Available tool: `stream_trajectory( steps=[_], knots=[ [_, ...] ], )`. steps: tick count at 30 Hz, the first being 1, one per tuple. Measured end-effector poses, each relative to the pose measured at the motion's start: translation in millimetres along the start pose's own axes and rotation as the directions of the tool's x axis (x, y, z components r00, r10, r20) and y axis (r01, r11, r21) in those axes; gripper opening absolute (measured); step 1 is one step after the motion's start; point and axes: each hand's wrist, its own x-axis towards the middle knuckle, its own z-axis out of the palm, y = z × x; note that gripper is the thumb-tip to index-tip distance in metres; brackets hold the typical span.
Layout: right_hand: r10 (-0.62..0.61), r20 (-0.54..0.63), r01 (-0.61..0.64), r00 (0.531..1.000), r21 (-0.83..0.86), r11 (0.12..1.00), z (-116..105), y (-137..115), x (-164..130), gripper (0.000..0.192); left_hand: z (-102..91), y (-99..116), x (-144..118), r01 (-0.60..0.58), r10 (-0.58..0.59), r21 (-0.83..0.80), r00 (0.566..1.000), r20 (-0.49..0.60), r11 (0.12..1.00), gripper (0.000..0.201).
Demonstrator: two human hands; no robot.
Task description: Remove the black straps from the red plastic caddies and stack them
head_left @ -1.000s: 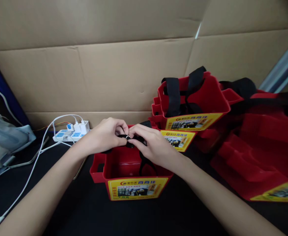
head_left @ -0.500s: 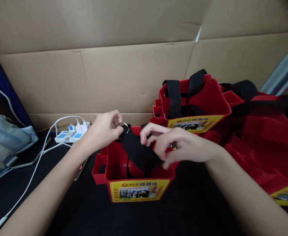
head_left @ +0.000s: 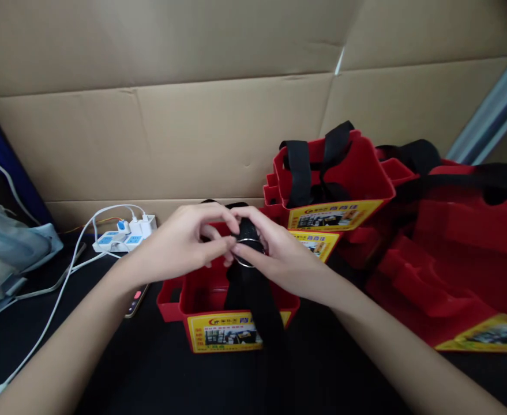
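Observation:
A red plastic tool box (head_left: 199, 291) with a yellow label stands in front of me on the black surface. Over its opening, my left hand (head_left: 192, 239) and my right hand (head_left: 274, 248) meet at a black webbing strap (head_left: 262, 305). Metal rings (head_left: 245, 264) sit on the strap between my fingertips. My right thumb and fingers pinch the strap at the rings. The left thumb and forefinger close on its other side. The strap's lower part hangs over the box's front wall and covers part of the label.
Behind and to the right stand more red boxes (head_left: 368, 167) with black straps, some stacked. A white power strip (head_left: 123, 239) with plugged cables lies at the left, near a phone (head_left: 136, 300). Cardboard (head_left: 192, 144) forms the back wall. A pale plastic bag (head_left: 11, 248) is at far left.
My hands have come together over the box, the left moving right. The strap, earlier sloping into the box, now hangs over its front wall, with the rings between both hands.

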Motion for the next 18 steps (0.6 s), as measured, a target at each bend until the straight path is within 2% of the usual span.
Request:
stream_trajectory(
  steps=[4,7,9,11,13,14,16,17,18],
  knots=[
    [0.045,0.096,-0.058,0.994,0.141,0.988,-6,0,-2,0.028,-10.0,-8,1,-0.122,0.118,0.146,0.992,0.035,0.982,0.048],
    [0.0,0.187,-0.045,0.982,0.231,0.972,-8,-1,-3,0.019,-2.4,-17,9,-0.226,0.206,0.25,0.973,0.103,0.941,0.04],
    [-0.013,0.218,-0.043,0.976,0.249,0.968,-7,-2,-2,0.018,5.7,-24,15,-0.287,0.286,0.323,0.957,0.052,0.902,0.027],
    [0.008,0.208,-0.056,0.978,0.228,0.972,-7,-5,-2,0.018,6.0,-31,19,-0.278,0.33,0.411,0.942,-0.06,0.868,0.025],
    [0.045,0.167,-0.08,0.985,0.208,0.975,-14,-10,-4,0.017,-8.3,-41,18,-0.132,0.289,0.504,0.925,-0.246,0.854,0.027],
    [0.064,0.138,-0.091,0.988,0.201,0.975,-20,-12,-8,0.017,-21.1,-46,16,0.004,0.223,0.526,0.903,-0.368,0.85,0.027],
    [0.108,0.08,-0.122,0.991,0.191,0.974,-42,-16,-20,0.016,-54.6,-57,5,0.319,0.033,0.476,0.803,-0.595,0.819,0.026],
    [0.126,0.046,-0.133,0.991,0.182,0.974,-56,-16,-29,0.017,-72.6,-62,-2,0.46,-0.078,0.417,0.74,-0.668,0.784,0.025],
    [0.148,0.015,-0.148,0.989,0.174,0.974,-72,-15,-40,0.018,-89.6,-65,-9,0.525,-0.136,0.392,0.71,-0.691,0.755,0.023]
  ],
)
